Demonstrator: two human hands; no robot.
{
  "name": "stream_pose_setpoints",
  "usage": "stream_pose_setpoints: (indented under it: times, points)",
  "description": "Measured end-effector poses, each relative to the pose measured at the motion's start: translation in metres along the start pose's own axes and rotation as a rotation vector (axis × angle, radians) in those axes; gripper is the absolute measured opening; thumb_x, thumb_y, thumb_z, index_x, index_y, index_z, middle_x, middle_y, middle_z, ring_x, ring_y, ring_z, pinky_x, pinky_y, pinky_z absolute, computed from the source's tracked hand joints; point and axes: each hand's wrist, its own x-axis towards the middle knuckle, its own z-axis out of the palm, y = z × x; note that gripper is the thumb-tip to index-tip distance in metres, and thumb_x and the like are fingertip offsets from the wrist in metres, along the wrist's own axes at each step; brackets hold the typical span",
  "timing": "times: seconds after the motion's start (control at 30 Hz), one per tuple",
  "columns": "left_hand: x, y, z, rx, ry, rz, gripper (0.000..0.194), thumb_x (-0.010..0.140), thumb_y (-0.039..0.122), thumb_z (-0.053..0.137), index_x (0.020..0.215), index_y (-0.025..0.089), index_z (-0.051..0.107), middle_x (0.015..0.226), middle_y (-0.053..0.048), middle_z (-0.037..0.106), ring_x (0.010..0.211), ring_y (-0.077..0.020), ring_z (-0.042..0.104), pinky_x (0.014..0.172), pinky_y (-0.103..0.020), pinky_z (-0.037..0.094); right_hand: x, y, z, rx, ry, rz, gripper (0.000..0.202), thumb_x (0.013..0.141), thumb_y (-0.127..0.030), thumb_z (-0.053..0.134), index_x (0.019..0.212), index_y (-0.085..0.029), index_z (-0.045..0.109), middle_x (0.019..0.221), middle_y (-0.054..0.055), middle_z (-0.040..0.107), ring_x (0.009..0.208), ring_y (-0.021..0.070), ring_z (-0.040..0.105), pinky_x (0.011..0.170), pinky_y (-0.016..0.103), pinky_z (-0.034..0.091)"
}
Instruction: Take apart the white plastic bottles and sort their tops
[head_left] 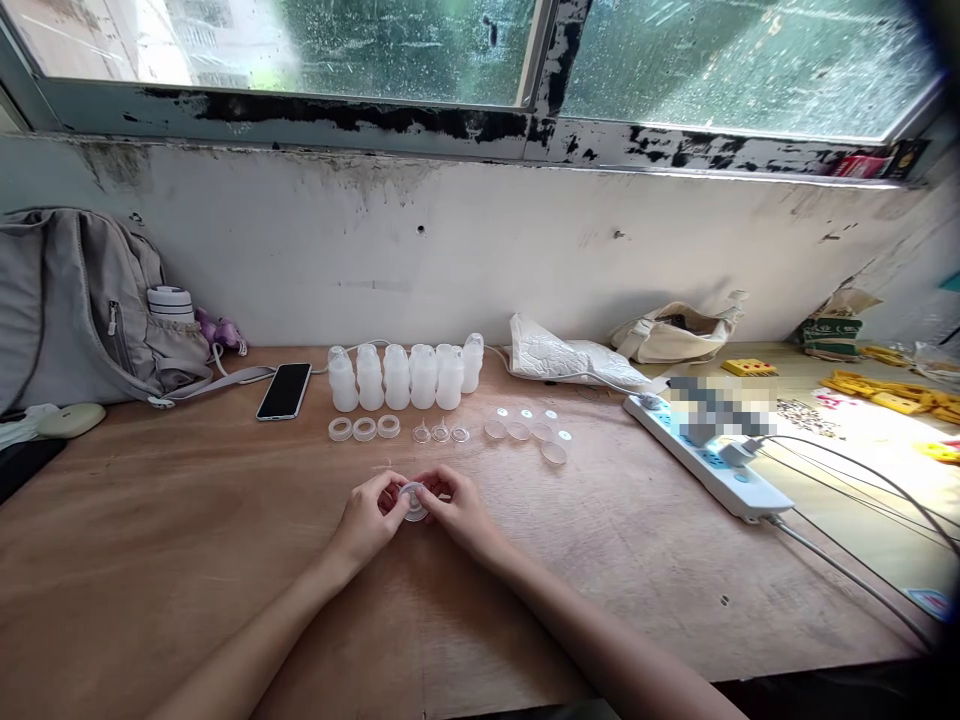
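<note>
Between my left hand (376,510) and my right hand (451,500) is a small clear round piece (413,502), pinched by the fingers of both hands above the wooden table. Beyond the hands lie three white rings (364,429) in a row on the left. Three clear nipple-shaped pieces (440,432) sit just right of the rings. Several thin clear discs (518,431) are further right. Behind these, several frosted white bottles (397,378) stand upright in a close group.
A phone (284,391) and a grey backpack (82,300) are on the left. A white packet (570,355) and a beige pouch (675,333) rest by the wall. On the right, a power strip (712,465) with cables crosses the wooden table (187,560).
</note>
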Motion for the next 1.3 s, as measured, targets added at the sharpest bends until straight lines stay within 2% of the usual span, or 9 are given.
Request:
stream_pose_setpoints:
  times: [0.2,0.3,0.43,0.67,0.93,1.1,1.2,1.3]
  points:
    - [-0.0003,0.0004,0.0012,-0.041,0.058,-0.059,0.017,0.076,0.031,0.050,0.087,0.018,0.051,0.069,0.000,0.059,0.051,-0.0112,0.056,0.049,-0.022,0.046,0.0028,-0.0006,-0.0004,0.138,-0.032,0.130,0.027,0.070,-0.036,0.058,0.084,-0.014,0.054,0.063,-0.001,0.056,0.050,0.0114,0.056,0.044,0.025,0.051]
    - [0.0000,0.0017,0.0004,-0.020,0.034,-0.050,0.019,0.077,0.031,0.049,0.089,0.018,0.053,0.069,0.000,0.060,0.051,-0.0115,0.057,0.049,-0.021,0.046,0.0025,-0.0017,-0.0013,0.094,-0.046,0.067,0.024,0.072,-0.035,0.057,0.083,-0.014,0.057,0.063,-0.001,0.056,0.049,0.0101,0.055,0.044,0.023,0.051]
    - [-0.0008,0.0054,-0.0001,-0.028,0.007,-0.045,0.017,0.078,0.032,0.045,0.078,0.018,0.054,0.065,0.000,0.058,0.051,-0.0113,0.055,0.049,-0.021,0.044,-0.0005,-0.0064,-0.0012,0.012,-0.060,-0.016,0.018,0.076,-0.031,0.054,0.083,-0.015,0.060,0.063,0.000,0.056,0.049,0.0089,0.054,0.042,0.019,0.048]
    - [-0.0026,0.0035,0.0020,-0.058,0.019,-0.050,0.010,0.075,0.027,0.048,0.070,0.018,0.047,0.052,0.006,0.045,0.044,-0.0085,0.046,0.043,-0.018,0.037,-0.0015,-0.0052,0.0015,0.014,-0.050,0.018,0.016,0.073,-0.030,0.056,0.076,-0.014,0.060,0.061,-0.001,0.056,0.045,0.0080,0.050,0.037,0.018,0.044]
    - [-0.0035,0.0038,0.0017,-0.052,-0.018,-0.048,0.008,0.075,0.024,0.046,0.069,0.019,0.044,0.052,0.007,0.043,0.044,-0.0078,0.044,0.044,-0.018,0.035,-0.0009,-0.0066,0.0009,0.026,-0.088,0.059,0.013,0.073,-0.026,0.054,0.073,-0.013,0.058,0.062,-0.001,0.056,0.041,0.0059,0.045,0.034,0.017,0.039]
    - [-0.0036,0.0054,0.0025,-0.035,-0.006,-0.048,0.010,0.074,0.025,0.048,0.067,0.019,0.044,0.051,0.007,0.044,0.044,-0.0080,0.044,0.045,-0.018,0.035,-0.0011,-0.0041,0.0009,-0.068,-0.031,-0.039,0.008,0.072,-0.021,0.054,0.067,-0.015,0.056,0.059,-0.002,0.054,0.048,0.0069,0.046,0.041,0.016,0.038]
    - [-0.0023,0.0053,0.0022,-0.038,0.020,-0.056,0.008,0.075,0.027,0.047,0.076,0.019,0.049,0.054,0.006,0.048,0.047,-0.0096,0.049,0.047,-0.019,0.038,-0.0006,-0.0009,0.0025,-0.042,0.000,-0.033,0.012,0.074,-0.027,0.055,0.074,-0.016,0.057,0.060,-0.002,0.054,0.048,0.0073,0.048,0.042,0.017,0.040]
    - [-0.0014,0.0054,0.0014,-0.023,0.060,-0.071,0.024,0.080,0.029,0.041,0.101,0.021,0.050,0.058,0.005,0.054,0.048,-0.0110,0.052,0.048,-0.020,0.040,0.0004,0.0020,0.0044,0.110,-0.002,0.068,0.025,0.073,-0.034,0.058,0.089,-0.017,0.050,0.063,-0.002,0.056,0.045,0.0088,0.053,0.042,0.021,0.045]
